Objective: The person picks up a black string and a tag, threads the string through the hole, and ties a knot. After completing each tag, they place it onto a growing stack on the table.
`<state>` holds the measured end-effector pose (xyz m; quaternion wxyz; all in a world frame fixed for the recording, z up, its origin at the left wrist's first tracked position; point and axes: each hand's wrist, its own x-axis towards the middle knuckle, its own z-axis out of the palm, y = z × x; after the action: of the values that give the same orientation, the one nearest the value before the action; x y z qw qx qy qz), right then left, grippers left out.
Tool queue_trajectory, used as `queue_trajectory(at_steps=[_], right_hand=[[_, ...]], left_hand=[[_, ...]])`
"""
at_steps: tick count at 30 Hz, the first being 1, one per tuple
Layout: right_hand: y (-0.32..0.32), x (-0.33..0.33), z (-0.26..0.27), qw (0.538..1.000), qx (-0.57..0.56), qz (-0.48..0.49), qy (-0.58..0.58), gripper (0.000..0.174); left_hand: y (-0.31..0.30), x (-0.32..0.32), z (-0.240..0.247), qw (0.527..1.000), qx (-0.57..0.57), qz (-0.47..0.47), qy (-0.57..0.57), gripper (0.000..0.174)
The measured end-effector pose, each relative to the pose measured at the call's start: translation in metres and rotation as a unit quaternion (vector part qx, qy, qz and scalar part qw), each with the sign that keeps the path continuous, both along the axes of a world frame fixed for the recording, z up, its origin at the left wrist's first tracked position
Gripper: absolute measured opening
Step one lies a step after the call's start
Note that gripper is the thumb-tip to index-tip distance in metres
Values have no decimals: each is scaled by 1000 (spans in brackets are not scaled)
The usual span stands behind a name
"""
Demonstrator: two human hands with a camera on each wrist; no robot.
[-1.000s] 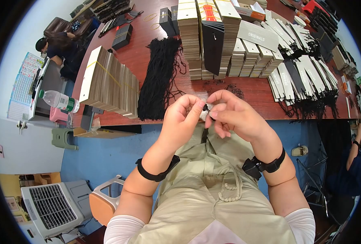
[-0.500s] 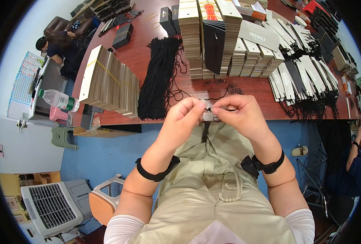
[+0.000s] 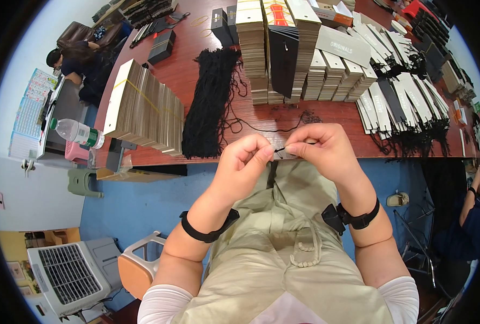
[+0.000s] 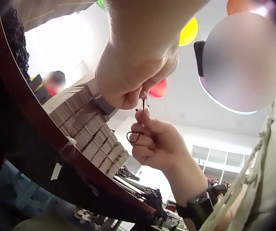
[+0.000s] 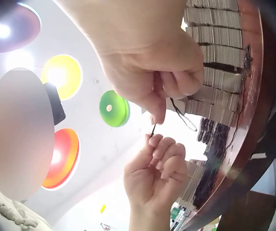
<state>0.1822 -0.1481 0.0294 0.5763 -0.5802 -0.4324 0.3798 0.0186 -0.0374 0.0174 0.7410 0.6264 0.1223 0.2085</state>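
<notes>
Just in front of the table edge, both hands hold a short black cord (image 3: 281, 149) stretched between them. My left hand (image 3: 246, 164) pinches one end between thumb and index finger. The right hand (image 3: 326, 151) pinches the other side, with its remaining fingers curled in. A small dark knot-like spot shows on the cord close to the right fingertips in the left wrist view. From the right hand hangs a loop of the cord (image 5: 184, 115). Behind the hands, a bundle of black cords (image 3: 210, 102) lies on the red-brown table (image 3: 261, 120), one loose strand trailing right.
A banded stack of cards (image 3: 145, 110) stands left of the bundle. Tall card stacks (image 3: 253, 59) rise behind the hands, with a black tag (image 3: 284, 65) leaning on them. White tags with black strings (image 3: 404, 105) are spread at right. A plastic bottle (image 3: 78, 133) is far left.
A second ago the hands were close together with the right fingers spread. They have since moved slightly apart, the right fingers have closed to a pinch, and the cord shows straight between them.
</notes>
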Motion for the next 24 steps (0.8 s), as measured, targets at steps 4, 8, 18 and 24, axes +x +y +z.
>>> queue_trajectory(at_steps=[4, 8, 18, 24], right_hand=[[-5, 13, 8, 995, -19, 18, -98, 5], [-10, 23, 18, 969, 41, 70, -235, 6], [1, 72, 51, 944, 80, 63, -315, 14], [32, 139, 29, 618, 30, -364, -696, 26]], left_hand=[[13, -4, -3, 999, 7, -18, -33, 12], [24, 1, -5, 991, -66, -75, -94, 9], [9, 18, -1, 984, -81, -99, 124, 16], [6, 18, -3, 990, -82, -54, 101, 11]])
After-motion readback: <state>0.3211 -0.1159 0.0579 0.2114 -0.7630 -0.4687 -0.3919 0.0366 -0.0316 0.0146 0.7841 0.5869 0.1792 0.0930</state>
